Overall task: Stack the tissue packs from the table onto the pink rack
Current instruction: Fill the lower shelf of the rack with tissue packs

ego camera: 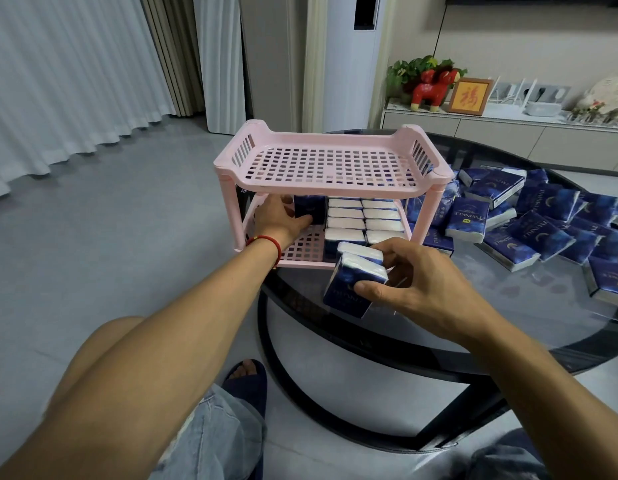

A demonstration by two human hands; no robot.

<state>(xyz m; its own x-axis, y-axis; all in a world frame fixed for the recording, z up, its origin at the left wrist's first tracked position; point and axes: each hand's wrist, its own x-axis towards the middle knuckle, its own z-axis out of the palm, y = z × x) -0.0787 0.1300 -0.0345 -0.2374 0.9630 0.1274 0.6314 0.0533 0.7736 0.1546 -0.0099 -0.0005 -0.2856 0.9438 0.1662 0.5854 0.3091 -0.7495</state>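
Note:
A pink two-tier rack [330, 188] stands on the left part of a dark glass table [508, 306]. Its top shelf holds nothing; its lower shelf holds two rows of several tissue packs [364, 218] standing side by side. My left hand [278, 220] reaches under the top shelf and grips a dark blue tissue pack [309, 209] at the lower shelf's left side. My right hand [414, 278] holds two blue tissue packs [356, 282] just in front of the rack, above the table. Several more loose tissue packs [542, 223] lie scattered to the right.
The table's round edge runs close to my knees at the bottom. A low white cabinet [501, 133] with a red figurine [433, 88], plant and framed picture stands behind. Grey floor and curtains lie to the left.

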